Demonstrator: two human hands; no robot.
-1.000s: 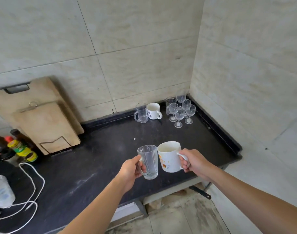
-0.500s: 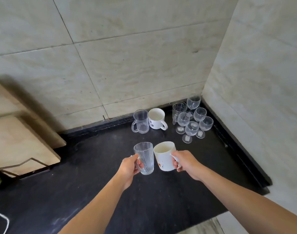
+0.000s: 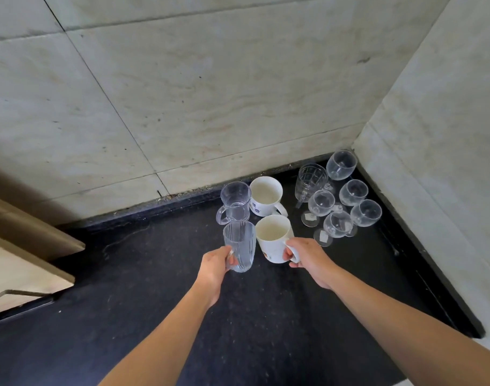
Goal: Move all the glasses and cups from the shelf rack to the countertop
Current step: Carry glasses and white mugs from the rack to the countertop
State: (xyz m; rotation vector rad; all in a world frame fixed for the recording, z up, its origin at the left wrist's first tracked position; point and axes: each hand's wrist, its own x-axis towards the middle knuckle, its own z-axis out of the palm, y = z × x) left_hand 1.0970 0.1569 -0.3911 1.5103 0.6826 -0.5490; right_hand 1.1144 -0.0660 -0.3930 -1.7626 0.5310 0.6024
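My left hand (image 3: 214,270) grips the handle of a clear ribbed glass mug (image 3: 240,245). My right hand (image 3: 307,257) holds a white ceramic mug (image 3: 271,236) by its handle. Both mugs are upright and side by side above the black countertop (image 3: 154,302). Just behind them stand a clear glass mug (image 3: 235,203) and a second white mug (image 3: 266,195). Several stemmed glasses (image 3: 346,201) and a cut-glass mug (image 3: 310,181) cluster in the back right corner. The shelf rack is out of view.
Wooden cutting boards (image 3: 20,260) lean against the tiled wall at the left. Tiled walls close the counter at the back and right. The counter's raised right rim (image 3: 438,280) runs toward me.
Both hands have carried the glass mug and the white mug forward, toward the cups at the back wall. The view has closed in on the corner.
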